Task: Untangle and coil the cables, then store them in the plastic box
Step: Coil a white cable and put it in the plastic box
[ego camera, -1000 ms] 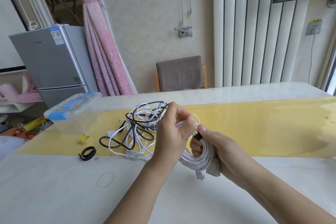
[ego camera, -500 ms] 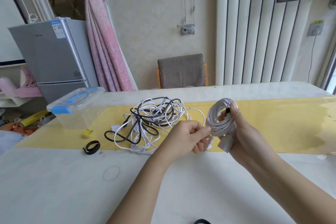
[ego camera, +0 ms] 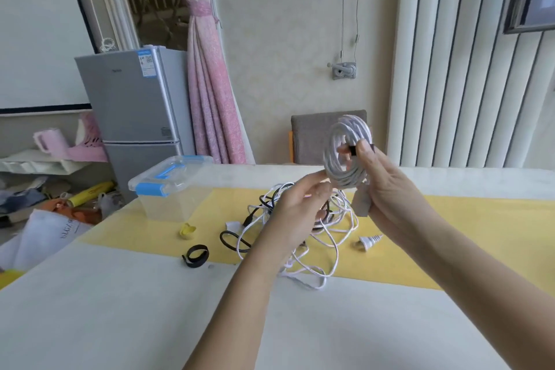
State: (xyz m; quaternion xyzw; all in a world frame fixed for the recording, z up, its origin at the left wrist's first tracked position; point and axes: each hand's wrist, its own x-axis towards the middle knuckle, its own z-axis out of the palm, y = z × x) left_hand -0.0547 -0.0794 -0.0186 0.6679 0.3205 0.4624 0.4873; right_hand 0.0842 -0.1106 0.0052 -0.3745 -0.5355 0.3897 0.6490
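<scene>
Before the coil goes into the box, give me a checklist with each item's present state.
1. White cable coil gripped in the right hand: ok.
2. Black strap on the coil: ok; whether it is fastened, cannot tell.
3. Clear plastic box open to receive it: not ok, the lid is on.
4. Left hand free to lift the lid: cannot tell, its fingers blur beside the coil.
5. Coil separate from the cable tangle: cannot tell.
</scene>
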